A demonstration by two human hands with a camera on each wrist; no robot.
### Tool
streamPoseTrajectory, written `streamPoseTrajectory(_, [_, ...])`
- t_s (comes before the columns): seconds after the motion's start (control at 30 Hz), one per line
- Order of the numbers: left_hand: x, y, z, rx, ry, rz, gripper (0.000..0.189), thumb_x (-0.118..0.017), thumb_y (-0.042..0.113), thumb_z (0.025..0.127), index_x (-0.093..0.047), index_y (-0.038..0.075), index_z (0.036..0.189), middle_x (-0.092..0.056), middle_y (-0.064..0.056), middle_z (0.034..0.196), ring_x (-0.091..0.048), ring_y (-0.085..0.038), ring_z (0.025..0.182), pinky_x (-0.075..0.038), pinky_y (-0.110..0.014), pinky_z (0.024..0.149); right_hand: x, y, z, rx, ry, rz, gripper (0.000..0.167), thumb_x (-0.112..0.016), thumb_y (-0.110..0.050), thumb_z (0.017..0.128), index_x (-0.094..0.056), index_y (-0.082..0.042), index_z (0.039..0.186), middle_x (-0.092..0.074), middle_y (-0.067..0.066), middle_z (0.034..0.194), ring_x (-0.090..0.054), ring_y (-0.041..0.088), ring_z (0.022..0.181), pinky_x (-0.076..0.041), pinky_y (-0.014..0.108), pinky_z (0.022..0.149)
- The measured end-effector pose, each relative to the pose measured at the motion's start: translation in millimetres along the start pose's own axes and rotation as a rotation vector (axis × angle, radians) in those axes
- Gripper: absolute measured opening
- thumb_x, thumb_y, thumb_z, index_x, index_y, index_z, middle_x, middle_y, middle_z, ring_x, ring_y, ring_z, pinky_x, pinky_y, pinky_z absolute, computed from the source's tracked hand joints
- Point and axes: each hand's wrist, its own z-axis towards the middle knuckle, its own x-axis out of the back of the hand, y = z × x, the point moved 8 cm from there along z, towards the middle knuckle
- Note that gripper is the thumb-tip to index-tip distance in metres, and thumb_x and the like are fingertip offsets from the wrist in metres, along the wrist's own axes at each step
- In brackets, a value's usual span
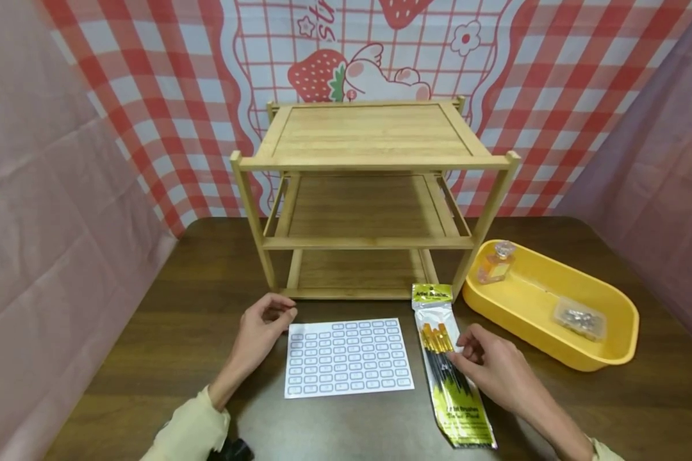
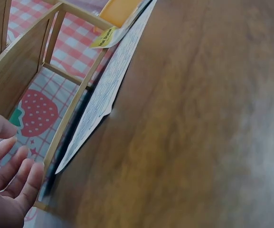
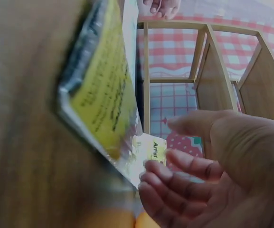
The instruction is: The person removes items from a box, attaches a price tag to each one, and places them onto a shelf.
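A white sheet of small blue-bordered labels [image 1: 348,358] lies flat on the table. My left hand [image 1: 258,330] is by its upper left corner; in the left wrist view the fingers [image 2: 26,183] are loosely bent with nothing between them. To the right of the sheet lies a clear and yellow-green pack of artist brushes [image 1: 461,410], its header toward the shelf. Over the pack's right edge hovers my right hand [image 1: 498,365], thumb and fingers apart in the right wrist view and gripping nothing. Whether a fingertip touches the pack, I cannot tell.
A three-tier wooden shelf [image 1: 380,134] stands behind the sheet. At right, a yellow tray [image 1: 525,298] holds a perfume bottle [image 1: 496,264] and a clear small box [image 1: 579,319] of metallic pieces. A checked strawberry cloth [image 1: 167,109] hangs at the back.
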Motion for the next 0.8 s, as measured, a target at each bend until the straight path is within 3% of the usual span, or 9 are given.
streamPoseTrajectory(0.17, [-3.1,4.7,-1.4,-0.066,-0.069,0.168,0.016,-0.074,0.004,0.094,-0.07,0.002,0.109,-0.069,-0.007,0.101,-0.065,-0.02,0.092,-0.056,-0.028,0.077,-2.1,-16.4,11.0,0.154,-0.014,0.098,0.02,-0.083,-0.013,0.088,-0.063,-0.013,0.09,-0.061,-0.01,0.079,-0.057,0.004,0.072,-0.053,0.025,0.061])
streamPoseTrajectory(0.33, [-6.6,6.4,-2.9,-0.129,-0.116,0.265,0.018,-0.075,0.003,0.092,-0.07,0.001,0.11,-0.067,-0.007,0.103,-0.065,-0.022,0.093,-0.058,-0.032,0.075,-6.7,-28.9,20.3,0.273,-0.054,0.142,0.016,-0.081,-0.011,0.089,-0.066,-0.012,0.094,-0.062,-0.013,0.083,-0.059,0.003,0.076,-0.053,0.025,0.061])
streamPoseTrajectory(0.43, [-7.8,6.7,-3.2,-0.155,-0.134,0.313,0.019,-0.076,0.003,0.091,-0.071,0.001,0.109,-0.067,-0.007,0.101,-0.064,-0.022,0.092,-0.058,-0.034,0.076,-10.1,-33.2,26.5,0.304,-0.08,0.141,0.015,-0.08,-0.009,0.09,-0.067,-0.011,0.096,-0.062,-0.012,0.085,-0.059,0.004,0.078,-0.054,0.027,0.062])
streamPoseTrajectory(0.8, [-9.9,4.5,-3.8,-0.138,-0.186,0.496,0.022,-0.079,0.009,0.09,-0.073,0.002,0.11,-0.068,-0.008,0.104,-0.062,-0.025,0.097,-0.054,-0.044,0.085,-25.1,-45.1,48.4,0.39,-0.126,0.079,0.014,-0.079,-0.006,0.09,-0.068,-0.007,0.099,-0.065,-0.005,0.089,-0.063,0.012,0.081,-0.056,0.031,0.069])
